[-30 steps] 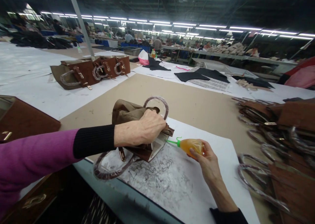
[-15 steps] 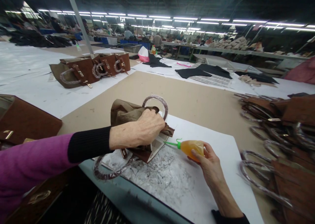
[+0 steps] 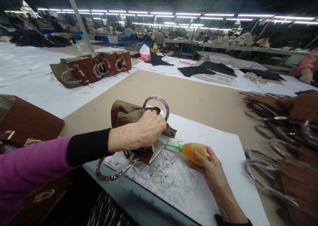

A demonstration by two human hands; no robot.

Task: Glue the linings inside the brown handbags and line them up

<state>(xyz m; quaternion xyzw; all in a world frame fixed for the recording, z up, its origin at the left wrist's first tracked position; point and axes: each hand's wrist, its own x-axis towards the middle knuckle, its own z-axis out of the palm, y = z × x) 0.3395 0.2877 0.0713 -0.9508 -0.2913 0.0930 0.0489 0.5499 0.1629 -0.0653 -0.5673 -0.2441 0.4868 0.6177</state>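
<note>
My left hand [image 3: 152, 128] is closed on the top of a handbag [image 3: 124, 115], its fingertips hidden behind the knuckles. The bag has a soft olive-brown part, brown panels and two plastic-wrapped handles, one standing up behind my hand and one lying at the table's near edge. In my right hand [image 3: 211, 163] is a squeeze bottle [image 3: 192, 151] of amber liquid, lying sideways with fingers and thumb around it. Its thin green nozzle [image 3: 171, 145] points left, and the tip is at the pale edge of the bag's panel; whether they touch I cannot tell.
White paper [image 3: 223, 149], smudged with dark marks near the bag, covers the table in front of me. Brown handbags [image 3: 106, 65] stand at the back left, another bag [image 3: 29, 120] at the left. More bags with wrapped handles [image 3: 293, 179] are piled at the right. Black pieces [image 3: 196, 71] lie further back.
The bottle's nozzle tip has shifted slightly left along the bag's edge. My left hand keeps its hold on the bag. A person's hand has come into view at the far right.
</note>
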